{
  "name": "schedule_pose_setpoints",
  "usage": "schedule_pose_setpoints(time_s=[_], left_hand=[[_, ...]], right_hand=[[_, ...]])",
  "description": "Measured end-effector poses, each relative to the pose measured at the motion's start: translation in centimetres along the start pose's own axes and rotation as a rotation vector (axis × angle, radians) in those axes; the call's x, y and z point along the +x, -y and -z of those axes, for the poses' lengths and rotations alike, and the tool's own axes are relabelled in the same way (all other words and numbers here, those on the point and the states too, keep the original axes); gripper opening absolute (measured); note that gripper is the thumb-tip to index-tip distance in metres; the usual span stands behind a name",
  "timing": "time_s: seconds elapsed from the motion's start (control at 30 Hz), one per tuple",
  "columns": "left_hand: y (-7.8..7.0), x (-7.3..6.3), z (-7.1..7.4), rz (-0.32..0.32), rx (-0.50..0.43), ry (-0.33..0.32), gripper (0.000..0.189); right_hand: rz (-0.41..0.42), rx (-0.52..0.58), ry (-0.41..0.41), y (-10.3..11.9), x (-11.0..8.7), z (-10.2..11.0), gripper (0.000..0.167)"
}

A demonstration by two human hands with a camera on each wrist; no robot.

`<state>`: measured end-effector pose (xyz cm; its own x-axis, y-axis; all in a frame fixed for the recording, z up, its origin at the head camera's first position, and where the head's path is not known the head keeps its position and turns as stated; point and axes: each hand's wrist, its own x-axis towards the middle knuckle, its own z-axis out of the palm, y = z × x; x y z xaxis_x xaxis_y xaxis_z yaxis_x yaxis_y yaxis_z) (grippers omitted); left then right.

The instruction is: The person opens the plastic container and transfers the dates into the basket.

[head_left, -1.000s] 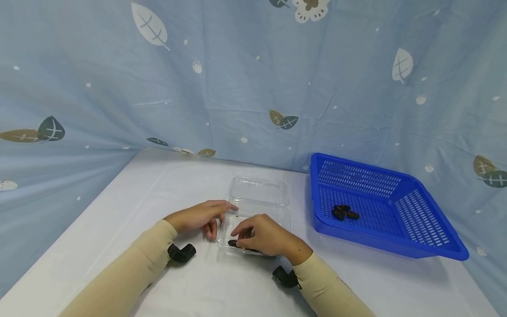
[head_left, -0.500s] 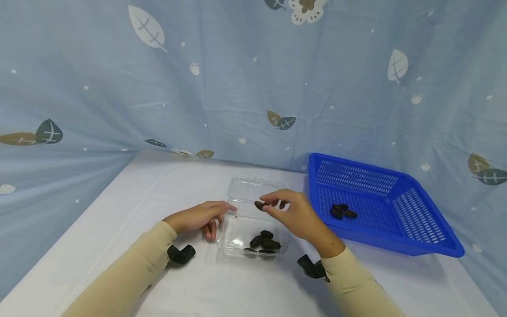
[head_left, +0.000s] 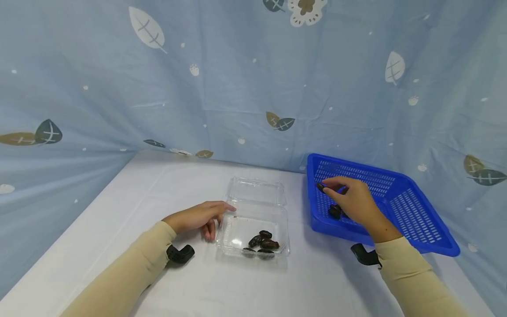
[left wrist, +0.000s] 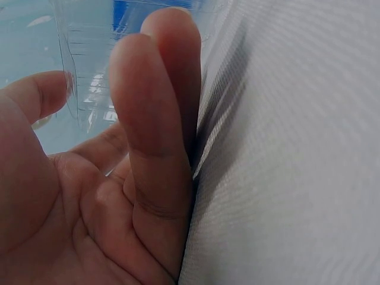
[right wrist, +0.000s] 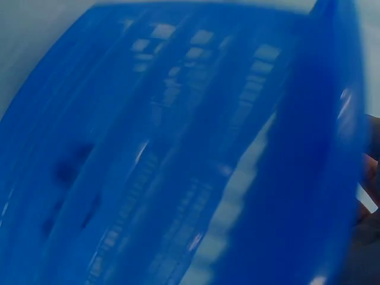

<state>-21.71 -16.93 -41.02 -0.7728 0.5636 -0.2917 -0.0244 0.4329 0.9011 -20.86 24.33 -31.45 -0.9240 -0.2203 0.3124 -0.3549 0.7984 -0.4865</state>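
A clear plastic clamshell box [head_left: 242, 224] lies open on the table, with several dark, oval date-like fruits [head_left: 269, 244] inside along its near right side. My left hand [head_left: 198, 216] rests at the box's left edge, one fingertip on the hinge side and its lower fingers on the table. In the left wrist view, a fingertip [left wrist: 56, 92] touches the clear plastic. My right hand [head_left: 354, 200] pinches one date [head_left: 320, 187] between thumb and fingers above the blue basket [head_left: 433, 211]. Other dates [head_left: 335, 211] lie in that basket, partly hidden by the hand.
The basket, perforated and high-walled, stands at the back right; its wall [right wrist: 178, 130] fills the blurred right wrist view. A white cloth [head_left: 190, 281] covers the table. Behind it hangs a blue leaf-print curtain [head_left: 222, 88].
My right hand has gone from inside the clear box to above the blue basket, carrying a date. The dates in the box have come into sight. My left hand has stayed in place.
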Motion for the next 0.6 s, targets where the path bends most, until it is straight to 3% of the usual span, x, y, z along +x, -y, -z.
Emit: schedule_pose_setpoints(time_s=[0.2,0.4,0.6], left_hand=[[0.3,0.0,0.1,-0.011,0.008,-0.013,0.050],[0.5,0.1,0.0,-0.010,-0.005,0.001,0.052],[0.2,0.1,-0.1,-0.014,-0.004,-0.008,0.053]], right_hand=[[-0.070,-0.067,0.068,-2.6,0.2,1.0,0.022],[-0.140,-0.115,0.203,-4.7,0.4,0.9,0.025],[-0.154,-0.152,0.278,-6.6,0.3,0.7,0.020]])
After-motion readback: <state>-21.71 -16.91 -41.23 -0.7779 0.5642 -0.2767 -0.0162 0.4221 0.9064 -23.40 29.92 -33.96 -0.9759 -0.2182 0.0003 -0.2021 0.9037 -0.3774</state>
